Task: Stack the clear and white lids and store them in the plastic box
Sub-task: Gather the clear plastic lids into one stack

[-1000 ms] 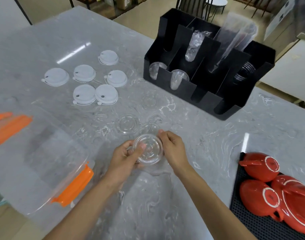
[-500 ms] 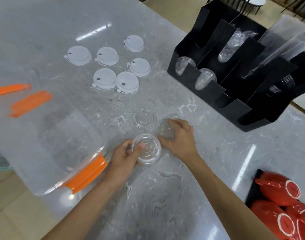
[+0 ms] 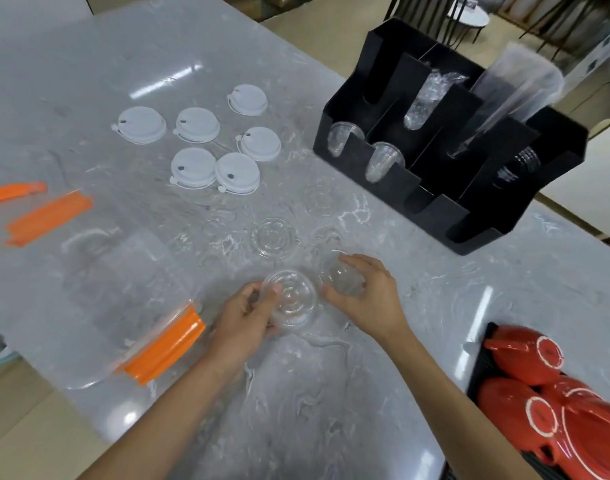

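Note:
My left hand (image 3: 244, 317) holds a small stack of clear lids (image 3: 291, 301) just above the marble table. My right hand (image 3: 365, 296) is closed around another clear lid (image 3: 338, 277) right beside the stack. Two more clear lids lie flat farther back, a nearer clear lid (image 3: 274, 237) and a faint far clear lid (image 3: 319, 199). Several white lids (image 3: 215, 147) lie spread out at the back left. The clear plastic box (image 3: 99, 292) with orange latches (image 3: 165, 348) stands at the left, close to my left hand.
A black organizer (image 3: 442, 202) with cups and wrapped sleeves stands at the back right. Red teapots (image 3: 545, 403) sit on a black mat at the near right edge. The box's clear lid with orange clips (image 3: 47, 216) lies at the far left.
My right hand let go of the stack, reached right and back, and took hold of another clear lid. My left hand kept the stack. The camera view moved closer and shifted right.

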